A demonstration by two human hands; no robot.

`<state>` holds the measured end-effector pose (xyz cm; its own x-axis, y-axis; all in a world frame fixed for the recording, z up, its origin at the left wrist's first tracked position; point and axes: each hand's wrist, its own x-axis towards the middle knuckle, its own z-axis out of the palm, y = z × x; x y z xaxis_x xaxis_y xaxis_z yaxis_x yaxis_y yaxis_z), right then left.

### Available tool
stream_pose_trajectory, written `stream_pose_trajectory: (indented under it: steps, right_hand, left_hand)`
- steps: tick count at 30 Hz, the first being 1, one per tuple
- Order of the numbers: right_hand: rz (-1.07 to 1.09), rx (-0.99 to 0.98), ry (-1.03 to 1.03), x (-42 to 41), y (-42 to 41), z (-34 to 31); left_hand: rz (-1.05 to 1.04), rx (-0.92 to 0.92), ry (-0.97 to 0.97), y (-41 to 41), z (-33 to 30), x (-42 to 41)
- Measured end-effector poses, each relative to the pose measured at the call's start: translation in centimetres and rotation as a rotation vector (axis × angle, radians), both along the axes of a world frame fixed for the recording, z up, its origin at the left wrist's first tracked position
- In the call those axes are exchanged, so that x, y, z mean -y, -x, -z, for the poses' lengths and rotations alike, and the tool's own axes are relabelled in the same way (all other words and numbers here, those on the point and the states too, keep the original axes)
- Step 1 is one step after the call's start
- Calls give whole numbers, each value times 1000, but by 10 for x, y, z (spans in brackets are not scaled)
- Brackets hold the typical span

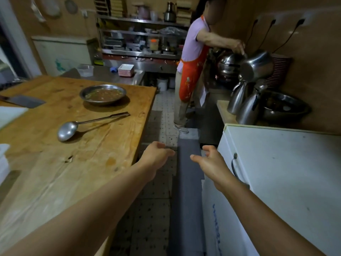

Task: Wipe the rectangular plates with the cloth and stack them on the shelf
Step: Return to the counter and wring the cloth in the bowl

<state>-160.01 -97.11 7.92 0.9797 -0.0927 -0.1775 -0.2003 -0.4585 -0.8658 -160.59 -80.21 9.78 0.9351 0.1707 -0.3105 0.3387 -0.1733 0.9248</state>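
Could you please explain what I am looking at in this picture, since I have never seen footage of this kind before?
There is no machine here: one camera sits on a person's head and looks forward and down, so the two bare arms reaching in from the bottom edge are the wearer's own. The left hand and the right hand are both open and hold nothing, stretched out over the tiled aisle.

On the left is a wooden table with a metal dish of brownish food, a ladle and a cleaver. Further back, on a steel counter, stands a stack of rectangular plates, probably the ones to be wiped; I cannot pick out a cloth for certain. On the right is a white chest with metal jugs behind it. Another person in an orange apron works at the back.
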Motion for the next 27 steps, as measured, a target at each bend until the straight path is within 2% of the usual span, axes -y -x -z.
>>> stream_pose_trajectory:
  steps: [11,20,27]
  right_hand:
    - [-93,-30,-50,-18,-244,17]
    - [-164,-46,-47,-26,-429,13]
    - [-177,-21,1,-60,-570,17]
  left_hand:
    - [-130,-23,3,-223,25,-22]
    - [-157,-92,-5,-394,15,-36]
    - [-163,-65,3,-530,20,-64]
